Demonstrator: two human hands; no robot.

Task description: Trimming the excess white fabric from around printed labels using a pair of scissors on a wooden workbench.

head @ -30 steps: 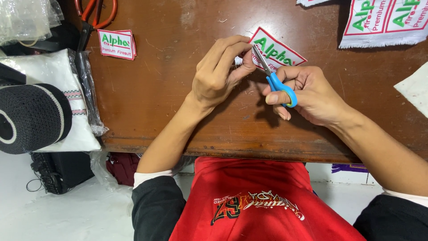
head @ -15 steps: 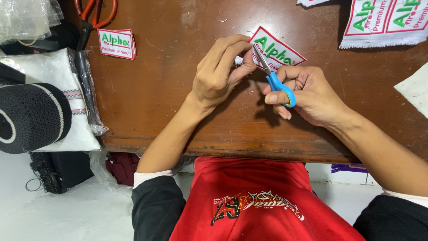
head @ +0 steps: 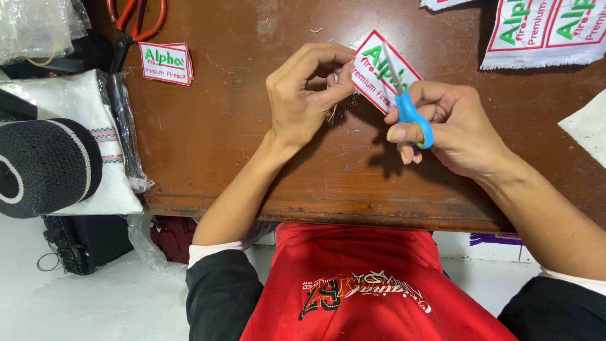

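Fingers [head: 328, 88] of left hand [head: 300, 95] pinch white patch [head: 372, 72] edge, wrist bent | right hand [head: 454, 126] grips blue-handled scissors [head: 407, 104], blades over patch | patch held just above brown worktop [head: 252, 145]

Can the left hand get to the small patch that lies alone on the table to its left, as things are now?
Probably yes. The left hand pinches the patch being cut, so it must let go first. Bare table lies between it and the small patch.

The orange-handled scissors [head: 136, 19] and the strip of uncut patches [head: 546, 31] were cut off by the top edge; the left hand [head: 303, 95] hid the patch's [head: 379, 72] near edge.
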